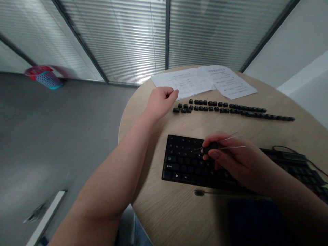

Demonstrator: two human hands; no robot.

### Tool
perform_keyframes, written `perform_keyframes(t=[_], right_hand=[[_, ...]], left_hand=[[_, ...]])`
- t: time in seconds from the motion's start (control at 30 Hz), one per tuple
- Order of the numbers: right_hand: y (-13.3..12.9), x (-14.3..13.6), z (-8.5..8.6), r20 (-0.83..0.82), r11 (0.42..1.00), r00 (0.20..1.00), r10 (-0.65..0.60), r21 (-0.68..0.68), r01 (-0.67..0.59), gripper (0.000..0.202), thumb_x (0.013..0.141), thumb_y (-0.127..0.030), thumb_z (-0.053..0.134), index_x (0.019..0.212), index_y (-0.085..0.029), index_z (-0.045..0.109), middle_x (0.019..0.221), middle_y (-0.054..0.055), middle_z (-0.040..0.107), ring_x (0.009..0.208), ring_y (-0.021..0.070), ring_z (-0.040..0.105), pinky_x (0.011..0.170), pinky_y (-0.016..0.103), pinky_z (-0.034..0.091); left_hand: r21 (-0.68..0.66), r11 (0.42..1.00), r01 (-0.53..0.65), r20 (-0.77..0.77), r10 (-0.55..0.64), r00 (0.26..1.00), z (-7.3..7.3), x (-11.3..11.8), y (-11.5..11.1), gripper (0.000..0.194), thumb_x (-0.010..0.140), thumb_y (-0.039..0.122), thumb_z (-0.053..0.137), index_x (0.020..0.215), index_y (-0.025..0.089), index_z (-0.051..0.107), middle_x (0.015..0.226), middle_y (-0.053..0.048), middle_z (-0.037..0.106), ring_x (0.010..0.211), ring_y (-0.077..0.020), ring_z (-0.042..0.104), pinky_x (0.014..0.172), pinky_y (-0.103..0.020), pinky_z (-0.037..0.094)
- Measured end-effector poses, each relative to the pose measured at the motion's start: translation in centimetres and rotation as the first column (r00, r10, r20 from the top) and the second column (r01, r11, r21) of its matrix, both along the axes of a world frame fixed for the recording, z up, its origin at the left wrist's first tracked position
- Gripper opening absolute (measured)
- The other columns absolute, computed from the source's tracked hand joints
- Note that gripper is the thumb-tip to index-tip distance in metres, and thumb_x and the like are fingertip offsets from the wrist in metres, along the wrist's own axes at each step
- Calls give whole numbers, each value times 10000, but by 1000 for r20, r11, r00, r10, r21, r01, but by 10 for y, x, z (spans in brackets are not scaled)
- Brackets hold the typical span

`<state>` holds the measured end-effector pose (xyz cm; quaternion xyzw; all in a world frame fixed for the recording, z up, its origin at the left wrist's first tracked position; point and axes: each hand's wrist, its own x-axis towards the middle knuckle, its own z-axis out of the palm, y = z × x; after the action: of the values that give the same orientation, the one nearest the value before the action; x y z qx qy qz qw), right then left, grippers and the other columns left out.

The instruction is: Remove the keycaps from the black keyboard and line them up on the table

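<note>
The right hand [232,155] pinches a puller [210,147] in its fingers, just over the keyboard [179,160], and hides some of its keys. The left hand [161,99] has its fingers curled tight, near papers [186,81] and loose keys [210,109] in rows on the desk [176,208]. A bin [49,80] stands on the floor [87,116].
</note>
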<state>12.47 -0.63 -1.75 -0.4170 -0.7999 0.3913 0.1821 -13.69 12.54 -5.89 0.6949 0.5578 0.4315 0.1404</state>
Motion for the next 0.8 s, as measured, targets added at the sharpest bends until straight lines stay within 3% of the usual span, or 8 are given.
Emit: perform_keyframes(t=[0.17,0.37,0.63,0.8], right_hand=[[-3,9,-7,-71,996,996,-47,72,52,257,1101,-434,481,1098,-237,647,685,-5,667,601,164,656,554,279,480],[-1,3,-8,-35,985,999,24,169,-18,204,1082,-373,496,1048,-235,643,717,4,675,520,140,565,506,286,412],[0,-2,-13,-6,990,999,32,138,-31,183,1089,-338,478,1058,-237,627,744,-6,684,550,133,577,551,279,434],[0,-8,-6,25,988,999,43,150,-46,194,1080,-336,495,1006,-237,644,749,-4,683,632,149,630,593,278,450]], left_hand=[[-13,1000,-1,-16,1,1000,1,0,0,484,962,286,541,541,234,308,539,32,277,559,-147,317,581,-353,239],[-4,1000,-8,-9,8,1000,2,-1,1,489,958,273,546,542,236,291,545,32,272,563,-150,316,585,-362,242],[2,1000,3,-9,-3,1000,3,-1,0,488,960,279,540,540,234,297,542,31,270,561,-147,313,581,-360,237],[11,1000,1,-17,-1,1000,2,-1,1,489,960,289,540,539,235,299,541,31,261,559,-150,318,579,-358,231]])
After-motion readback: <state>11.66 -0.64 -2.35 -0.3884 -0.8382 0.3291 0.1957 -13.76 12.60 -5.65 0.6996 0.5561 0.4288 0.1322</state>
